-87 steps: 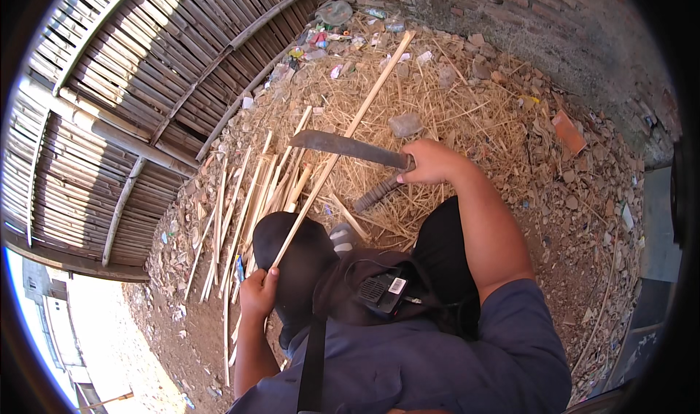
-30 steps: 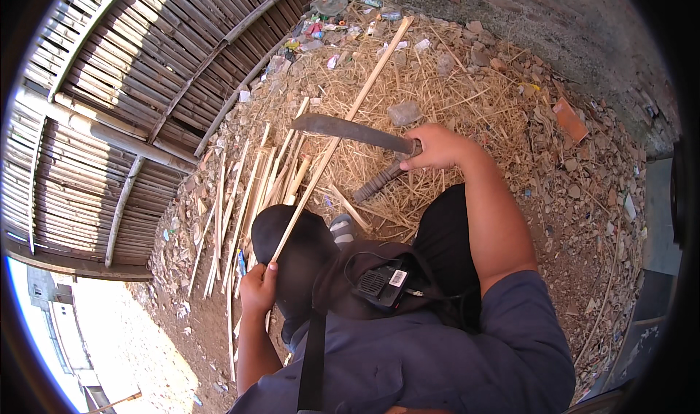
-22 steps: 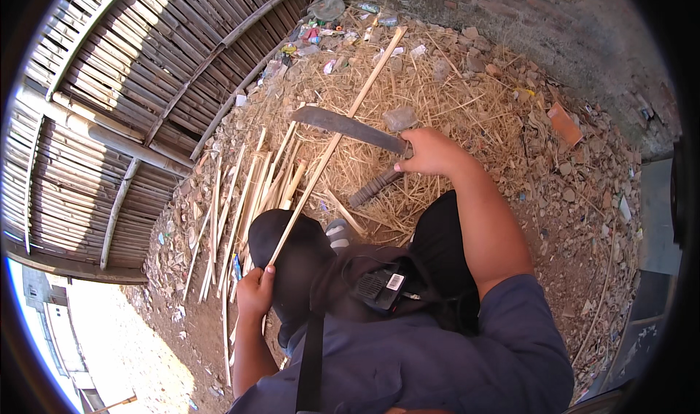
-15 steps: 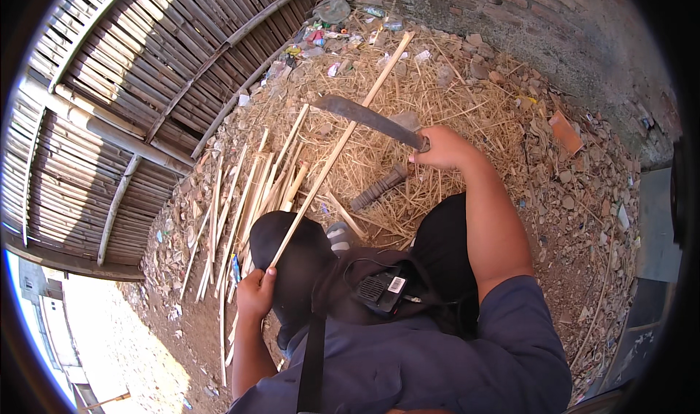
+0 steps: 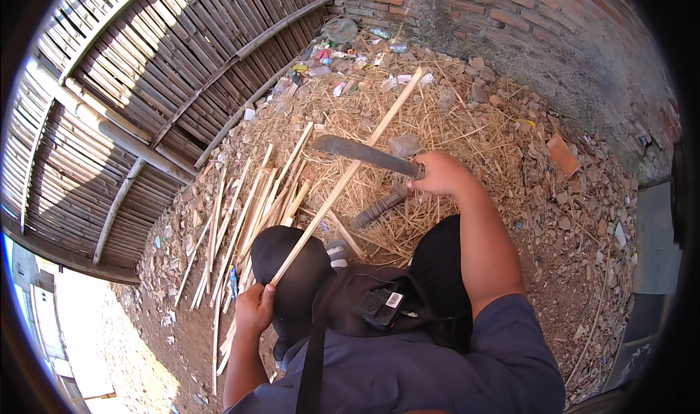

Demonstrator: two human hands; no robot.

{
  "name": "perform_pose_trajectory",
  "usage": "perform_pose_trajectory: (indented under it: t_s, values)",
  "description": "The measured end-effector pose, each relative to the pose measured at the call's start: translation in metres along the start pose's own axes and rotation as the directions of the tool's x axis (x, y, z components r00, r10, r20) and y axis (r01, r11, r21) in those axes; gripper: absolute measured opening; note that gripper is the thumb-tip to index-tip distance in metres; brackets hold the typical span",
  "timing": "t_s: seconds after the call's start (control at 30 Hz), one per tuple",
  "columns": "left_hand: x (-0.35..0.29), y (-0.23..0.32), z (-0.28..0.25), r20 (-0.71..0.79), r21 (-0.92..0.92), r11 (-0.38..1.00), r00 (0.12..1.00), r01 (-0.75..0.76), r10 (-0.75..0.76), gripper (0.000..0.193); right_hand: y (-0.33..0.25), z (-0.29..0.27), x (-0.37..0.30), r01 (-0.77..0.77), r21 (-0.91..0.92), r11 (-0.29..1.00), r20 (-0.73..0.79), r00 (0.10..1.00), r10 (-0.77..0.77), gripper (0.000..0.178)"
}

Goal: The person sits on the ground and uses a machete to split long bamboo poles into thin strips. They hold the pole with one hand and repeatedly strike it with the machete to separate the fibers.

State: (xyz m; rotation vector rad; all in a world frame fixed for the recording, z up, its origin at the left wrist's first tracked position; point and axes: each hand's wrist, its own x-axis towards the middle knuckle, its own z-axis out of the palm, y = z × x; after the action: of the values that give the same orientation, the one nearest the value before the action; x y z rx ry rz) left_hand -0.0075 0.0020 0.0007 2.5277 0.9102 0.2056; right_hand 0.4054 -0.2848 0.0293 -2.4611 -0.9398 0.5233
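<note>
My left hand (image 5: 254, 309) is closed around the near end of a long pale bamboo strip (image 5: 386, 121), beside my left knee. The strip slants up and away to the right, over the straw. In my right hand (image 5: 443, 173) is the handle of a machete (image 5: 364, 154). Its dark, curved blade points left and crosses the strip past its middle; whether the edge touches the strip I cannot tell. Just below the right hand, a dark ridged rod (image 5: 379, 206) lies on the straw.
Several cut bamboo strips (image 5: 251, 213) lie to the left of my knee. Straw shavings (image 5: 467, 137) cover the ground ahead, with rubble and litter around them. A slatted bamboo wall (image 5: 146, 86) stands left, a brick wall (image 5: 510, 13) at the back right. An orange brick piece (image 5: 563, 155) lies right.
My right hand and the machete have come down toward me, the blade tip dropping most, so the blade lies more level. The strip's far end is also lower. The whole view has shifted slightly.
</note>
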Motion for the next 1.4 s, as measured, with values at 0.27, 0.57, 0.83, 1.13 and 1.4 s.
perform_pose_trajectory:
  t_s: [0.27,0.57,0.83,1.13,1.4]
  values:
    - [0.005,0.010,-0.013,0.141,0.011,0.994,0.985,0.104,-0.105,0.058,-0.021,0.014,-0.006,0.114,-0.131,0.985,0.158,0.983,-0.093,0.042]
    - [0.003,0.001,-0.005,0.128,-0.146,0.981,0.985,0.131,-0.112,0.058,-0.002,0.003,0.001,0.005,0.049,0.999,0.059,0.998,-0.008,0.039]
    - [0.004,0.003,-0.005,0.119,-0.137,0.983,0.988,0.119,-0.103,0.056,-0.019,0.024,-0.005,0.229,-0.043,0.972,0.089,0.970,-0.225,0.037]
    - [0.002,0.008,-0.004,0.067,-0.078,0.993,0.994,0.092,-0.087,0.055,0.005,0.006,0.004,0.000,0.097,0.995,0.040,0.999,-0.003,0.040]
    - [0.005,0.001,-0.004,0.103,-0.126,0.986,0.990,0.106,-0.093,0.055,-0.019,0.028,0.002,0.204,-0.025,0.979,0.136,0.971,-0.199,0.040]
